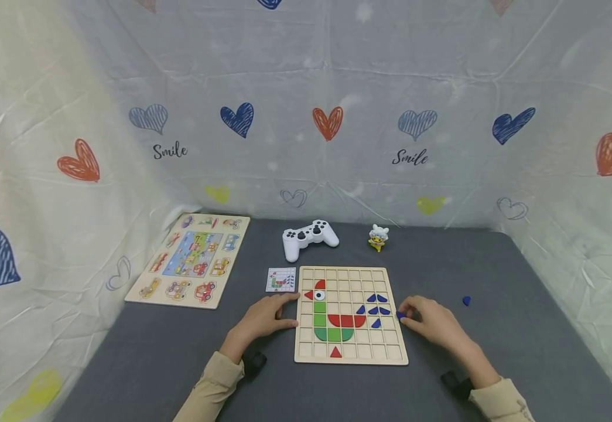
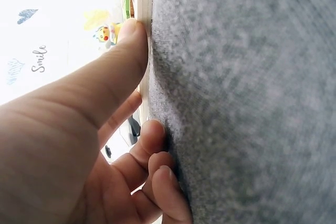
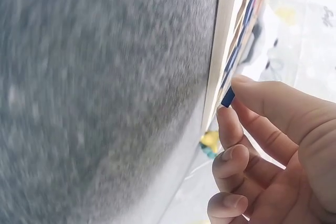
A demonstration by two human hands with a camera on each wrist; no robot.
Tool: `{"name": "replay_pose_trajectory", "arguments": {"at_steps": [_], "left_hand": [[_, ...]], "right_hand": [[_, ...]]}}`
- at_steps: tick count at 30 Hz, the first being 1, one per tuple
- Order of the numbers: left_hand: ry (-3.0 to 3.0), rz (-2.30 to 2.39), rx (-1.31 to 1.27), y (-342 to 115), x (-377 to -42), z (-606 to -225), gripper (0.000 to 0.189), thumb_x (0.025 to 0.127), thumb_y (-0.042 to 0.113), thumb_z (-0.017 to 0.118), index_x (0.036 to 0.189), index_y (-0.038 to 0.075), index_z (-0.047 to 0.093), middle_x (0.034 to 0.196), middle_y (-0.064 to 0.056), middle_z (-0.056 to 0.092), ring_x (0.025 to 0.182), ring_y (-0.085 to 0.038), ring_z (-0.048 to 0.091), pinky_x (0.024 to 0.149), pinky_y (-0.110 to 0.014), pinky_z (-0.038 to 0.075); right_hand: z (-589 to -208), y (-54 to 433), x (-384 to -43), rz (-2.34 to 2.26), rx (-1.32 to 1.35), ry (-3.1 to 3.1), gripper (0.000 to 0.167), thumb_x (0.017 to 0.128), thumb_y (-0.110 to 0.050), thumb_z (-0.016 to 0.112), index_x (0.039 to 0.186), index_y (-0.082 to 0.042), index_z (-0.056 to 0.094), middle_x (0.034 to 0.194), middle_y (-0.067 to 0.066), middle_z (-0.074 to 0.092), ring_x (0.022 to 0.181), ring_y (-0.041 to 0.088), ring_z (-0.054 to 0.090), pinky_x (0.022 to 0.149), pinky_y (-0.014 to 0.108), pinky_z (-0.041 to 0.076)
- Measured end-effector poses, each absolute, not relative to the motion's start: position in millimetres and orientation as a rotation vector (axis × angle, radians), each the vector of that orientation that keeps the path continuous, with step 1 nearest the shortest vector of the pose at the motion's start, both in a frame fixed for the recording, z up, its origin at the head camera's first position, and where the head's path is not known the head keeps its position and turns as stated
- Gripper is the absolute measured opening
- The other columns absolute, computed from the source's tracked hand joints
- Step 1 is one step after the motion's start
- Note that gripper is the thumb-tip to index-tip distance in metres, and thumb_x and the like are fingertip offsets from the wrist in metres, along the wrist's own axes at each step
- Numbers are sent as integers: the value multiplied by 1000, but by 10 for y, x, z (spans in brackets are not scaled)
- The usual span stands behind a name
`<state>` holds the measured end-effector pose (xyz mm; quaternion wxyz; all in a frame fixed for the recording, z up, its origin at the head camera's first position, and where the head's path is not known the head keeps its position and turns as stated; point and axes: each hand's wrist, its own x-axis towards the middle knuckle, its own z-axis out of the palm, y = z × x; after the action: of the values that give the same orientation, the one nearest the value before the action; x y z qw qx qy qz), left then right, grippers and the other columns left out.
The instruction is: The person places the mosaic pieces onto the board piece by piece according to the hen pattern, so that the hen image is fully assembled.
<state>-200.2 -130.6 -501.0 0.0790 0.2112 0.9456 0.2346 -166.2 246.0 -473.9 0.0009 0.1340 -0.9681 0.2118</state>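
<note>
A wooden grid board (image 1: pixel 306 346) lies on the table, bearing flat red, green and blue pieces laid out like a bird. My left hand (image 1: pixel 265 316) rests at the board's left edge, thumb and a fingertip against its rim; the left wrist view shows the thumb (image 2: pixel 134 38) on that edge. Between thumb and fingers my right hand (image 1: pixel 432 321) pinches a small blue puzzle piece (image 3: pixel 228 97), just beside the board's right edge. Another blue piece (image 1: pixel 466 300) lies on the table farther right.
Above the board's left corner lies a pattern card (image 1: pixel 281 280). A white game controller (image 1: pixel 310 237) and a small figurine (image 1: pixel 378 237) stand behind the board. A picture puzzle board (image 1: pixel 150 287) sits at back left. Heart-printed sheeting (image 1: pixel 327 170) hangs behind the table.
</note>
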Motion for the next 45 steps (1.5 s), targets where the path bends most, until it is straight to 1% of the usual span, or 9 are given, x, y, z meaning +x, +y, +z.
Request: {"name": "replay_pose_trajectory", "arguments": {"at_steps": [11, 19, 27, 37, 45], "left_hand": [[2831, 691, 629, -1304, -1996, -5005, 64, 78, 48, 69, 135, 24, 49, 68, 5, 42, 60, -9, 38, 55, -25, 30], [2823, 699, 626, -1299, -1996, -4997, 64, 78, 47, 69, 134, 24, 49, 68, 5, 43, 60, -9, 38, 55, -25, 30], [2827, 691, 633, -1303, -2005, -5010, 64, 78, 48, 69, 135, 24, 49, 68, 5, 43, 60, -10, 38, 55, -25, 30], [2833, 690, 649, -1304, -1999, -4990, 64, 78, 46, 69, 134, 22, 50, 68, 5, 43, 59, -9, 38, 54, -24, 30], [2832, 698, 659, -1312, -1997, -4994, 64, 78, 46, 69, 134, 21, 50, 68, 4, 43, 60, -10, 38, 55, -25, 30]], "right_hand": [[-4750, 2341, -1634, 697, 508, -3053, 11, 79, -18, 73, 88, -17, 66, 72, -11, 52, 61, 4, 42, 55, 24, 34], [-4775, 2280, -1638, 675, 514, -3072, 11, 79, -16, 73, 88, -18, 66, 72, -11, 51, 62, 5, 42, 56, 26, 35], [-4772, 2243, -1633, 671, 539, -3072, 12, 79, -14, 71, 91, -16, 69, 75, -13, 55, 64, 2, 45, 59, 25, 38], [-4756, 2219, -1620, 702, 555, -3083, 13, 80, -13, 70, 93, -12, 70, 77, -11, 57, 62, 2, 43, 56, 23, 37], [-4724, 2288, -1618, 669, 540, -3039, 10, 79, -14, 72, 89, -17, 69, 79, -10, 57, 65, 4, 46, 58, 25, 38]]}}
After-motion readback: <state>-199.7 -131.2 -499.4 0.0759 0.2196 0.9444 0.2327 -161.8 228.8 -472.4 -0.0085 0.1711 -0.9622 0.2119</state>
